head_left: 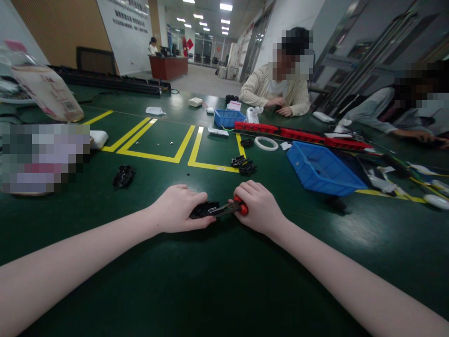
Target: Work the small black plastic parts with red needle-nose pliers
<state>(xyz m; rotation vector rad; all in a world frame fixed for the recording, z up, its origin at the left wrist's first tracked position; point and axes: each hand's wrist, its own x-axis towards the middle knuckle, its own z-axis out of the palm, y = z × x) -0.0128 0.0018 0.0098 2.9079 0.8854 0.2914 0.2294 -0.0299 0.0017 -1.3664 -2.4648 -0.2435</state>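
My left hand [180, 208] is closed around a black plastic part [205, 209] with small white print, just above the green table. In my right hand [257, 206] is a pair of red-handled pliers [242, 206], gripped by the handles. The metal jaws point left and meet the right end of the black part; whether they pinch it I cannot tell. Another black plastic part [123, 176] lies to the left of my hands. Beyond my right hand, more black parts [245, 164] rest beside the yellow tape.
A blue bin [324, 168] stands to the right, and a smaller blue bin [228, 118] farther back. Red strips [301, 135] run across behind them. At left are a bottle [49, 89] and a white object [98, 139]. A person [280, 84] sits opposite, another at far right.
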